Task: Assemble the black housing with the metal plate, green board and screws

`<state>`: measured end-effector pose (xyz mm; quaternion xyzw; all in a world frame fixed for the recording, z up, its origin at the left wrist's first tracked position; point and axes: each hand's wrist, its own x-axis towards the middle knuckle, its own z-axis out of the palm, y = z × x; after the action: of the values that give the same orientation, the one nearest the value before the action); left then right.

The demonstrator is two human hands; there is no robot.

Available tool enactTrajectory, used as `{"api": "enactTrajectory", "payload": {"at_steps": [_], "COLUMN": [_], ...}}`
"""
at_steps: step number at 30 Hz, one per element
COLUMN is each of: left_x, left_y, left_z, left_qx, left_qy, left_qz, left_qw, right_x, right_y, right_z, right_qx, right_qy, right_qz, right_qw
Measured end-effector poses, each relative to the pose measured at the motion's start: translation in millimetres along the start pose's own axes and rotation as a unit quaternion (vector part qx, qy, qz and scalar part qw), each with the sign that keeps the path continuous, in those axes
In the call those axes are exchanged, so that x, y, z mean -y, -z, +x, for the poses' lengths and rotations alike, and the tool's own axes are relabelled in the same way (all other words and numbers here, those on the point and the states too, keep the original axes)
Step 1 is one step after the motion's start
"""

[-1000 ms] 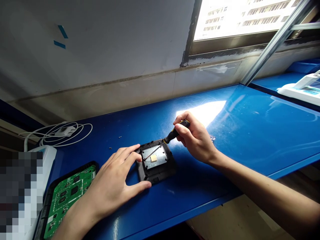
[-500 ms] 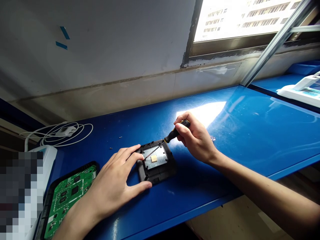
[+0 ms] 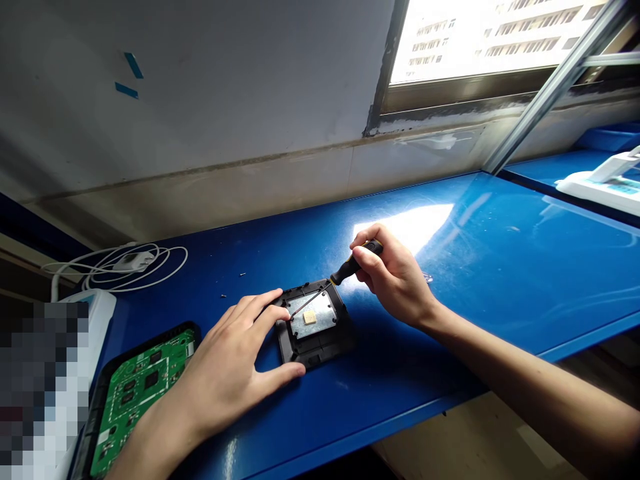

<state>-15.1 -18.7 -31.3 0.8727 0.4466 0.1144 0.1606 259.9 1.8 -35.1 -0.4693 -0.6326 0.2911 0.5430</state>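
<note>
A black plastic casing (image 3: 315, 355) lies open side up on the blue bench, with a silvery metal plate (image 3: 323, 320) in it. On the plate sits a small cream-coloured pad (image 3: 310, 317). My left hand (image 3: 233, 360) steadies the casing, thumb at its near edge and fingers along its left and far edges. In my right hand (image 3: 393, 270) is a black and yellow screwdriver (image 3: 345, 270), gripped by the handle. Its thin shaft slants down leftward over the plate, and its tip is at the plate's left edge beside my left index finger.
A green circuit board (image 3: 145, 380) in a black case lies at the left. Behind it are a coiled white cable (image 3: 173, 267) and a white-edged device (image 3: 103, 310). Two small screws (image 3: 243, 274) lie beyond the casing. A white device (image 3: 600, 180) stands far right.
The whole view has shifted very slightly to the right. Both hands, the screwdriver and the casing keep the same positions relative to one another.
</note>
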Motion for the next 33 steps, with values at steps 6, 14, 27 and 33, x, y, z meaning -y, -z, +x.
{"api": "enactTrajectory", "payload": {"at_steps": [6,14,27,33], "left_x": [-0.5,-1.0,-3.7,-4.2], "left_y": [-0.1,0.7,2.7,2.7], "left_z": [0.7,1.5,1.2,1.6], "left_qx": [-0.005,0.002,0.015,0.010], "left_qy": [-0.006,0.002,0.012,0.004], "left_qz": [0.007,0.010,0.004,0.007], "left_qw": [1.000,1.000,1.000,1.000], "right_x": [-0.1,0.8,2.8,3.8], "right_y": [0.2,1.1,0.6,0.5], "right_z": [-0.1,0.2,-1.7,-1.5], "right_qx": [-0.002,-0.012,-0.002,0.004], "right_qy": [-0.001,-0.001,0.012,0.016], "right_qz": [-0.003,0.002,0.005,-0.006], "right_qw": [1.000,1.000,1.000,1.000]}}
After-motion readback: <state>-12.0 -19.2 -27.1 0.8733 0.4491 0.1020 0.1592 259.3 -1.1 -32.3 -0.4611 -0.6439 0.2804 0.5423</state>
